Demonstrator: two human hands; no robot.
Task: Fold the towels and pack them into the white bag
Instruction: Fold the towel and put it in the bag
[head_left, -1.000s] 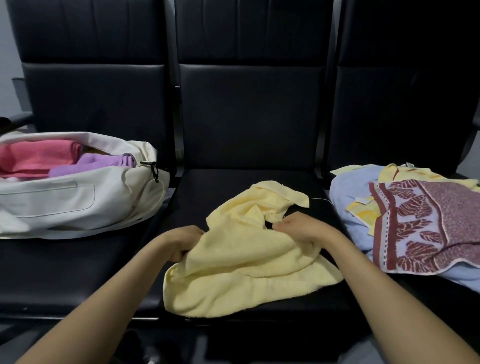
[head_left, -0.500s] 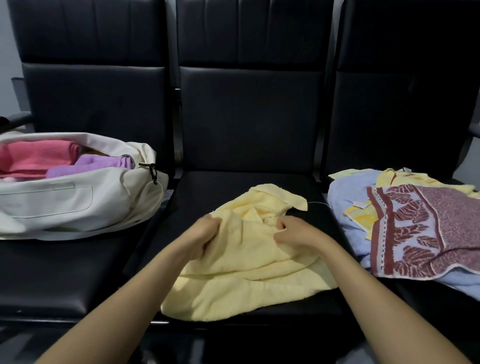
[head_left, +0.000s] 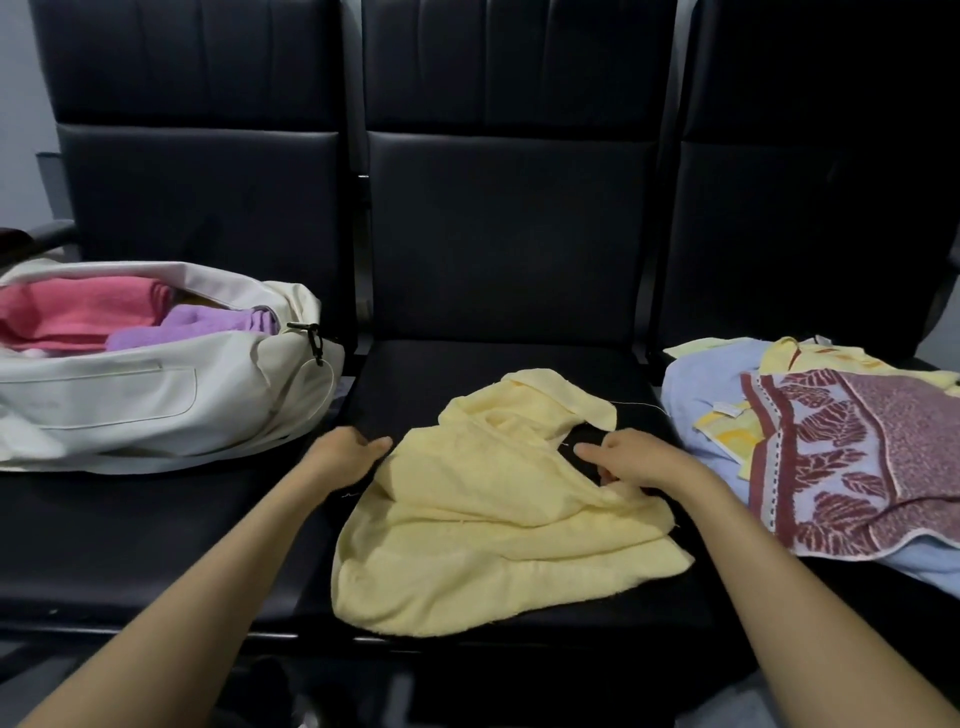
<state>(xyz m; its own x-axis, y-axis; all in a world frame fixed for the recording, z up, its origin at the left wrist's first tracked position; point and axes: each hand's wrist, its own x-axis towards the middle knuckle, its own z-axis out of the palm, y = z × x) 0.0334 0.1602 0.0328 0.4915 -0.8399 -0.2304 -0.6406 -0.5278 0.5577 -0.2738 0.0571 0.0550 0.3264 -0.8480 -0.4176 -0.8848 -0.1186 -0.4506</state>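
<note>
Well, from the head view, three black padded seats stand side by side, and the person's bare forearms reach in from the near edge toward the middle seat (head_left: 498, 358). A pale yellow towel (head_left: 483, 525) lies crumpled on that seat, spread wider at its near end and bunched into loose folds at the far end, where one flap turns over to the right. It is not yet folded.

The left hand (head_left: 345, 457) sits at the towel's left edge, thumb pointing right and touching the cloth. Its fingers curl underneath, and I cannot tell whether they actually grip the cloth. The right hand (head_left: 631, 460) is at the towel's right side, forefinger stretched out to the left, the other fingers curled and pinching a fold of the yellow cloth. A bare patch of seat shows between the two hands and the far flap.

On the left seat rests the white bag (head_left: 156, 400), lying on its side with the mouth open. A pink towel (head_left: 78, 312) and a purple towel (head_left: 197, 327) lie folded inside it, touching each other, and a dark zip pull (head_left: 313, 338) hangs at the bag's right end.

On the right seat a pile waits, well apart from the bag: a blue towel (head_left: 696, 395) underneath, a maroon patterned towel (head_left: 857, 457) draped on top, and some yellow cloth (head_left: 810, 358) showing at the far side.
</note>
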